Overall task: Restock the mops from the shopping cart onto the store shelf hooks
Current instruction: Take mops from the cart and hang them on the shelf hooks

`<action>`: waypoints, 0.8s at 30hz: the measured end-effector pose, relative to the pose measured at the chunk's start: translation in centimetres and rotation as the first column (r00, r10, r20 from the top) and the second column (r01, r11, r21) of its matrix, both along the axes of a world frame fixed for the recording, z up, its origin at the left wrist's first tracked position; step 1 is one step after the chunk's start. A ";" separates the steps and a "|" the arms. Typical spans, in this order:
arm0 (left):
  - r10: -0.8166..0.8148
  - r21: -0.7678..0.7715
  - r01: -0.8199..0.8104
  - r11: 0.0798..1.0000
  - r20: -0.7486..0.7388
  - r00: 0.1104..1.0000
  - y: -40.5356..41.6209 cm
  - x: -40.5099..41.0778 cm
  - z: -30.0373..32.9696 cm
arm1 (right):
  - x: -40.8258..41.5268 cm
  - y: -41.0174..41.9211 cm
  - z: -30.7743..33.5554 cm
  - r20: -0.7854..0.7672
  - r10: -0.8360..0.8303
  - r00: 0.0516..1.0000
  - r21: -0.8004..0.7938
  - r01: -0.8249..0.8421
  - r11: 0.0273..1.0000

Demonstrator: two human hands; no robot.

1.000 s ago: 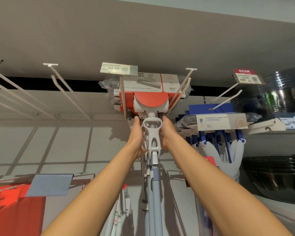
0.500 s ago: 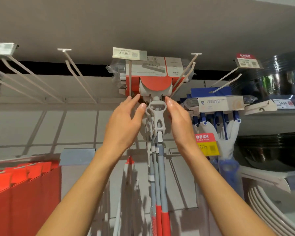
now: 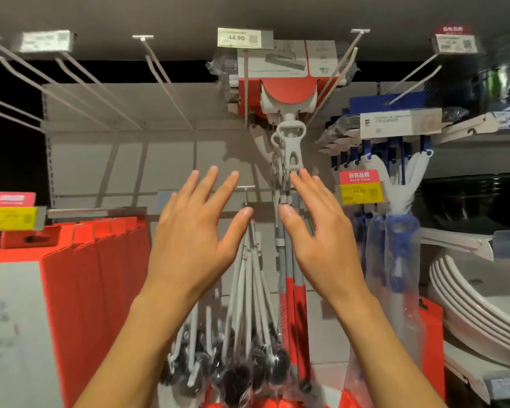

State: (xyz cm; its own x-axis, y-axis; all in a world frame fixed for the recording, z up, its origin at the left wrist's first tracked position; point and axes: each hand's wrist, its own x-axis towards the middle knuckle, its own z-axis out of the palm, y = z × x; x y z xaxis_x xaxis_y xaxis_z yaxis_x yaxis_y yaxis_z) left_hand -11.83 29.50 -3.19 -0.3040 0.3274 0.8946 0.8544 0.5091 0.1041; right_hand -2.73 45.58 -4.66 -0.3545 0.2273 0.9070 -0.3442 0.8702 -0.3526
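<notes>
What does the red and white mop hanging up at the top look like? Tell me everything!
The red and white mop hangs head-up from the shelf hooks, under a 44.90 price tag. Its head wears a red and grey card sleeve and clear plastic wrap. Below that sits a white plastic yoke and lever piece, then a grey pole with a red grip running straight down. The right hand is open with fingertips right at the lever's bottom; whether they touch is unclear. The left hand is open and off it.

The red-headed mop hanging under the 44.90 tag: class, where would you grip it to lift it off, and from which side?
Probably the grey pole just below the white lever, approached from the front: it hangs vertically, facing outward, with neighbouring stock close on both sides.
</notes>
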 end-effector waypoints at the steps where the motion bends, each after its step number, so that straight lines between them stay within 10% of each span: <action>1: 0.020 -0.011 -0.020 1.000 -0.003 1.000 -0.6 0.6 -0.6 | 0.5 -0.4 -0.6 0.006 -0.003 1.000 0.008 0.003 1.000; 12: 0.292 -0.111 -0.271 0.956 0.281 0.914 -8.3 12.0 -13.8 | 7.9 -7.0 -12.1 0.181 0.133 0.974 -0.019 -0.132 0.991; 24: 0.668 -0.279 -0.632 0.723 0.512 0.539 -24.1 25.4 -24.9 | 14.2 -22.0 -24.2 0.429 0.517 0.741 -0.246 -0.455 0.856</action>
State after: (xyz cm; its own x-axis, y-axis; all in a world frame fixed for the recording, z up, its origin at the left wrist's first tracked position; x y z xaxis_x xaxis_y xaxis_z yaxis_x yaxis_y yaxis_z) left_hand 13.56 5.41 -28.13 -0.8690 -0.1214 0.4797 0.0812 0.9213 0.3802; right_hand 11.45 23.53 -28.91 -0.8140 -0.0006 0.5808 -0.4770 0.5714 -0.6679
